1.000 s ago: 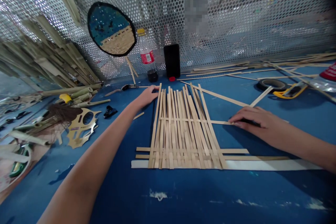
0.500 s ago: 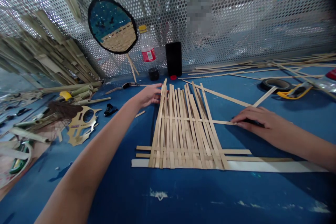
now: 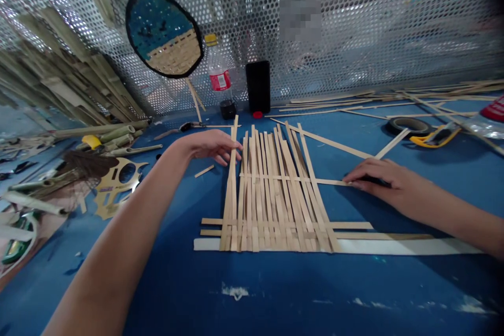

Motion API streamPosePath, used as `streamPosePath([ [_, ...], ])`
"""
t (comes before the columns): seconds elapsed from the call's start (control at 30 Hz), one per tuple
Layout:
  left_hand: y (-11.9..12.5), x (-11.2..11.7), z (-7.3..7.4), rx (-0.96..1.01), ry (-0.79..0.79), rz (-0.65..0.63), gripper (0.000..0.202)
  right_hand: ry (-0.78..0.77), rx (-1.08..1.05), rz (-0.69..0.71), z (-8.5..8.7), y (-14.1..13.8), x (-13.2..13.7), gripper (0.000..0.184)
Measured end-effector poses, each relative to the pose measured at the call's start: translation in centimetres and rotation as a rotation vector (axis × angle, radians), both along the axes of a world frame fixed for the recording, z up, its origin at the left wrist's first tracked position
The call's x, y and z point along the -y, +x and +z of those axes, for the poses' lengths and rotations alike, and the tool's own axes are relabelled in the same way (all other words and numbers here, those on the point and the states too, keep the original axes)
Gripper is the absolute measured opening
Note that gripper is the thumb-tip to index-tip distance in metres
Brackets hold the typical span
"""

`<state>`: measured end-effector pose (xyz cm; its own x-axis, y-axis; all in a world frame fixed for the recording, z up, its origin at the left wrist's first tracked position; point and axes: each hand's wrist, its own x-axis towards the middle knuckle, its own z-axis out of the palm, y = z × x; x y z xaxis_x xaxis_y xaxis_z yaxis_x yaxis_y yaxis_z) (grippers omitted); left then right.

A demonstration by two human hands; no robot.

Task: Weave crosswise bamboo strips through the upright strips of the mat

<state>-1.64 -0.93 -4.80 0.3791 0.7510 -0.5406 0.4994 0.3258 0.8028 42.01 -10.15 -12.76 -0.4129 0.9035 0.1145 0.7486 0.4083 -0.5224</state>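
Note:
A fan of upright bamboo strips [image 3: 271,199] lies on the blue table, woven at its base through two cross strips and a white band [image 3: 394,247]. At the fan's upper left, my left hand [image 3: 214,146] has a bamboo strip [image 3: 233,168] between thumb and fingers. This strip and its neighbour lean away from the others, leaving a gap. On the right, my right hand [image 3: 374,176] pinches the end of a thin cross strip [image 3: 333,182]. That cross strip runs leftward among the uprights, and its left end shows near the gap.
Behind stand a cola bottle [image 3: 221,81], a black phone [image 3: 259,86] and a round woven fan [image 3: 165,34] against perforated metal. Black tape [image 3: 408,127] and a yellow-handled tool [image 3: 435,136] lie right. Bamboo pieces [image 3: 122,134] and a gold cut-out plate [image 3: 118,184] lie left.
My left hand has moved left, drawing the leftmost strips away from the rest and opening a gap. My right hand keeps its pinch on the cross strip. The view has shifted slightly.

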Motion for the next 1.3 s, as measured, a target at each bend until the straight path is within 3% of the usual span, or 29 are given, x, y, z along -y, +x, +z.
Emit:
streamPosePath([
  [0.2,-0.1,0.3,0.3,-0.094,-0.031,-0.048,0.030,0.030,-0.032,0.007,0.8,-0.8,-0.1,0.035],
  [0.53,-0.5,0.9,0.6,0.066,0.026,-0.088,0.025,0.009,-0.084,0.039,1.5,-2.4,-0.1,0.031],
  [0.8,-1.0,1.3,0.0,0.207,-0.031,-0.196,0.057,-0.023,-0.053,0.022,0.8,-1.6,-0.3,0.035],
  [1.0,-1.3,0.8,-0.6,0.130,-0.035,-0.183,0.046,0.009,-0.040,0.025,0.5,-1.4,-0.4,0.034],
  [1.3,-0.8,1.0,0.6,0.002,-0.015,-0.142,0.027,0.049,-0.046,0.025,0.2,-1.5,-0.5,0.037],
])
